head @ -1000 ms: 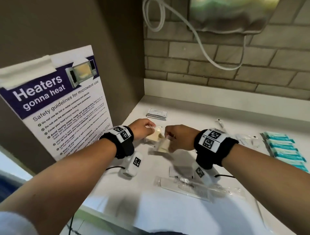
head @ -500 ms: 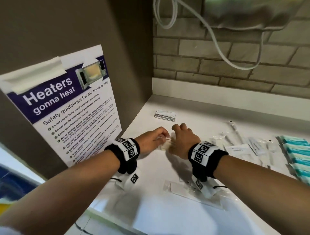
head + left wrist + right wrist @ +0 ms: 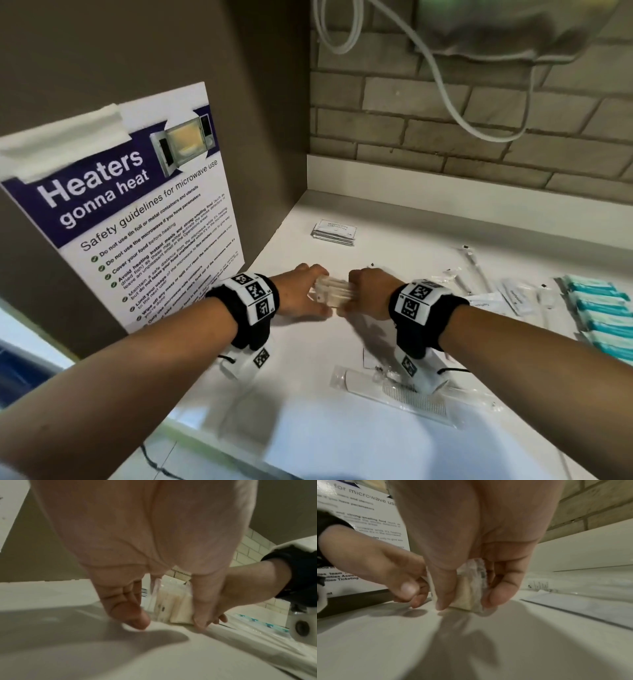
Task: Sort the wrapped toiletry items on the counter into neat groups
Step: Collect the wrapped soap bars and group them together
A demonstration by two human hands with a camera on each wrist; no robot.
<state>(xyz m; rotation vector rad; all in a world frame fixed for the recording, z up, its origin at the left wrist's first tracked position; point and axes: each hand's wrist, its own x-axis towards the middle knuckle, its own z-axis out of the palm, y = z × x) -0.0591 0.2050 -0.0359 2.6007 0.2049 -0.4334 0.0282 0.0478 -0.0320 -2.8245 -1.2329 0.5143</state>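
Nearest the viewer, a clear-wrapped comb (image 3: 404, 394) is lying on the white surface (image 3: 308, 428), partly under the right wrist. Just beyond it, both hands are closing on one small stack of wrapped cream soap bars (image 3: 334, 295). The left hand (image 3: 301, 294) is curling thumb and fingers round its left end, and the right hand (image 3: 368, 294) is pinching the right end between thumb and fingers. A second ago each hand was lifting a separate bar above the surface; now the bars are sitting together, touching the surface, being squared up. That suggests the soap group is forming here at the left.

To the right, loose clear-wrapped items (image 3: 513, 298) are still lying scattered, next to a tidy row of teal packets (image 3: 603, 315). Farther back, a stack of white sachets (image 3: 335, 232) is sitting near the wall.
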